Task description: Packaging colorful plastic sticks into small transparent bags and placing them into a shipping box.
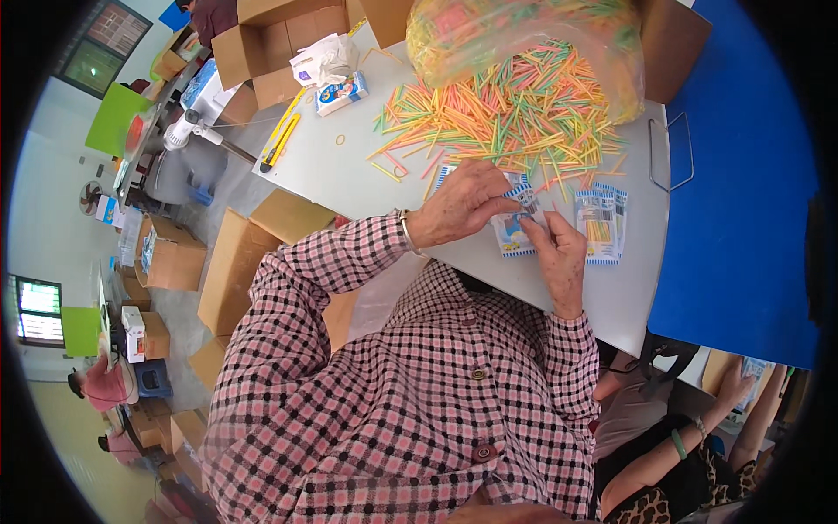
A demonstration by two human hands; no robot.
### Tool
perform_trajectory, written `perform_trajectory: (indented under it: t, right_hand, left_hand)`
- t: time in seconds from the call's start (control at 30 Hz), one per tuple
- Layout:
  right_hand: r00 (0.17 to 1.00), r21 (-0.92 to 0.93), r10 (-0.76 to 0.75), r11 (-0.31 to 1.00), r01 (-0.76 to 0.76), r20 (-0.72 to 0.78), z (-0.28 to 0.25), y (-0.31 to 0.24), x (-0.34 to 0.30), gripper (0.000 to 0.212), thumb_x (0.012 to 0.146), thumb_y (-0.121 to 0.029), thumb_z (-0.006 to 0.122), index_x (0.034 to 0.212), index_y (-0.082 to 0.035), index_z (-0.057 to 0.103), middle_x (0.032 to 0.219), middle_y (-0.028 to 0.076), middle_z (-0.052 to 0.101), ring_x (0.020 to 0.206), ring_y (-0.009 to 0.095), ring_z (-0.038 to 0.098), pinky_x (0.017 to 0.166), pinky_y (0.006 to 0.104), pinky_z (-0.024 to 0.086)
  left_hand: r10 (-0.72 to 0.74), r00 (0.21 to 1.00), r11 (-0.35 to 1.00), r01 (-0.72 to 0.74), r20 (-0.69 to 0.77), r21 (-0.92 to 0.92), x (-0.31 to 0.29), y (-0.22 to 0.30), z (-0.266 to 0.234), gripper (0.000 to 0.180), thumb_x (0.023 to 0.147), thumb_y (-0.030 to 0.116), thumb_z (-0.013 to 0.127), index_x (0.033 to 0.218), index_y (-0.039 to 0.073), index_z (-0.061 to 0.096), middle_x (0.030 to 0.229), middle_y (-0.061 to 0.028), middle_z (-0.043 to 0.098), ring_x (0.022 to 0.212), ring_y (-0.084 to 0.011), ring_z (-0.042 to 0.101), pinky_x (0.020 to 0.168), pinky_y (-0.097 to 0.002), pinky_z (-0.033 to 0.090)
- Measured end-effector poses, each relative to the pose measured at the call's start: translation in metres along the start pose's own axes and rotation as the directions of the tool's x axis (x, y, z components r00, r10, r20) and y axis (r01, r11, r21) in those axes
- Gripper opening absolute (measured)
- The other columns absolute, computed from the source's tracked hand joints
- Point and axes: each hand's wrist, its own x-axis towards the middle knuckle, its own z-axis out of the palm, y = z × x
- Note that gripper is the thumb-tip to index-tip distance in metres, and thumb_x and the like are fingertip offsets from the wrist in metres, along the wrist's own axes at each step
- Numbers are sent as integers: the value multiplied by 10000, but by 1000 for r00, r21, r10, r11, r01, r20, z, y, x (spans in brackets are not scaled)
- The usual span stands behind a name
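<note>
Over the near edge of the white table (349, 179), my two hands hold a small plastic packet (515, 239) with blue and white print. My left hand (463, 203) pinches its upper part, fingers bent. My right hand (559, 255) grips its right side between thumb and fingers. Just beyond them spreads a heap of thin pastel sticks (515, 109) in yellow, green, pink and orange. Beside my right hand lie a few similar packets (599, 229), the top one showing sticks through its clear window. Another packet partly shows behind my left hand.
A large clear bag of sticks (524, 31) rests at the far side. Left are a yellow cutter knife (279, 144), a tissue pack (325, 59) and a small blue box (342, 93). Cardboard boxes (231, 271) stand left. A blue surface (733, 201) adjoins right; a co-worker's arm (650, 467) shows lower right.
</note>
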Motion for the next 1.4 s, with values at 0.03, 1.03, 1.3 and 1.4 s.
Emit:
perform_trajectory:
  t: [0.03, 1.03, 1.3, 1.4]
  right_hand:
    - [999, 26, 8, 1000, -9, 32, -1, 0, 0, 139, 849, -91, 605, 786, 28, 571, 598, -24, 458, 570, 36, 365, 488, 211, 313]
    - [999, 93, -35, 995, 33, 17, 0, 22, 3, 251, 882, -121, 571, 690, 11, 476, 586, -59, 337, 560, 33, 281, 470, 219, 251]
    - [998, 73, 26, 997, -30, 52, -4, 18, 4, 185, 843, -137, 574, 830, 48, 580, 649, 109, 484, 559, 171, 410, 541, 291, 365]
    - [1000, 139, -30, 990, 30, -4, -2, 17, 4, 279, 871, -126, 582, 662, -4, 444, 576, -38, 332, 554, 42, 282, 472, 226, 259]
  left_hand:
    - [19, 1000, 1000, -19, -16, -4, 0, 0, 1, 150, 792, 194, 626, 834, 51, 636, 771, -78, 573, 797, -246, 515, 758, -349, 384]
    - [3, 966, 537, -219, 258, 815, 28, -116, -27, 222, 762, 111, 500, 971, 37, 521, 1112, -116, 448, 1121, -264, 378, 945, -477, 290]
    - [-60, 970, 564, -162, 236, 809, 33, -109, -22, 170, 755, 95, 497, 918, 53, 512, 1049, -103, 469, 1089, -258, 399, 932, -509, 289]
    - [-36, 985, 624, -110, 169, 774, 37, -106, -26, 140, 781, 93, 501, 915, 54, 508, 1001, -90, 494, 1048, -252, 424, 912, -519, 293]
